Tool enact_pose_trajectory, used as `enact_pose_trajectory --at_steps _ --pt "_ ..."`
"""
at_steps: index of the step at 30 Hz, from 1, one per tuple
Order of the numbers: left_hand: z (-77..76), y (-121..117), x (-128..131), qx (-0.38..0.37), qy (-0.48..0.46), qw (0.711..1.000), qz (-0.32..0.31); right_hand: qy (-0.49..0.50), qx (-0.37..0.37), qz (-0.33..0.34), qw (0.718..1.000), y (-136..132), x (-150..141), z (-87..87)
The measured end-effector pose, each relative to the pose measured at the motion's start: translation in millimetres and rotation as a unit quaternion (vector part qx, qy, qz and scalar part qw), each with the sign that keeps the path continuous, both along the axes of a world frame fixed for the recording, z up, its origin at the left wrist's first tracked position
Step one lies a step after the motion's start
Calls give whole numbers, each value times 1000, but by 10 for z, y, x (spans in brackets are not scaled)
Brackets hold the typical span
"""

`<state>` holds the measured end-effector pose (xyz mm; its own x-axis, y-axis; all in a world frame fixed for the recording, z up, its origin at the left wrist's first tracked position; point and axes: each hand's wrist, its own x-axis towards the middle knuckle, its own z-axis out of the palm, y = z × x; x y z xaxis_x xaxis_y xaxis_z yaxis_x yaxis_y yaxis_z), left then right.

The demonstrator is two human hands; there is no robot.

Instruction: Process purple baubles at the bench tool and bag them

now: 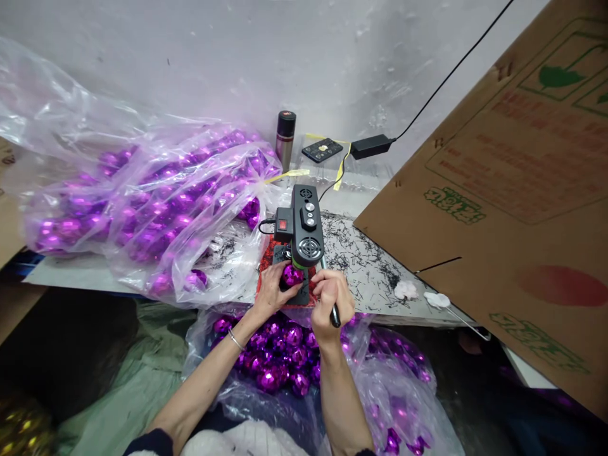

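A shiny purple faceted bauble [291, 275] sits under the head of a small black bench machine [308, 221]. My left hand [274, 286] grips the bauble from the left, thumb and fingers around its side. On the right, my right hand [331, 303] is wrapped round the machine's lever handle [335, 316], whose black end pokes out below the fist. The machine's base rests on a red mat [266, 258]. Just below the table edge, an open clear bag holds many purple baubles [280, 354].
A large clear bag of purple baubles [142, 215] covers the table's left side. Behind stand a flask [285, 139], a dark phone-like slab [322, 150] and a power adapter [371, 146]. Black scraps [351, 259] litter the tabletop. A big cardboard box [498, 190] leans at right.
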<state>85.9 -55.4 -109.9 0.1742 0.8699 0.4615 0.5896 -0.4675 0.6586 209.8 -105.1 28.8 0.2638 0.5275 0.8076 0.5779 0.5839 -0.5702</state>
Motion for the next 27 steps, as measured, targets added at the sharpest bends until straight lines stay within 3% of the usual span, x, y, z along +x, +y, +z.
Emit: enact_pose_trajectory --at_steps 6,9,27 --pt "-11 -8 -2 3 3 1000 -1 -7 60 -3 998 85 1 -386" --pt "-7 -14 -4 -8 5 1000 0 6 82 -5 997 135 -24 -484" --pt "11 -21 20 -33 1 999 9 33 83 -12 996 138 -74 -517"
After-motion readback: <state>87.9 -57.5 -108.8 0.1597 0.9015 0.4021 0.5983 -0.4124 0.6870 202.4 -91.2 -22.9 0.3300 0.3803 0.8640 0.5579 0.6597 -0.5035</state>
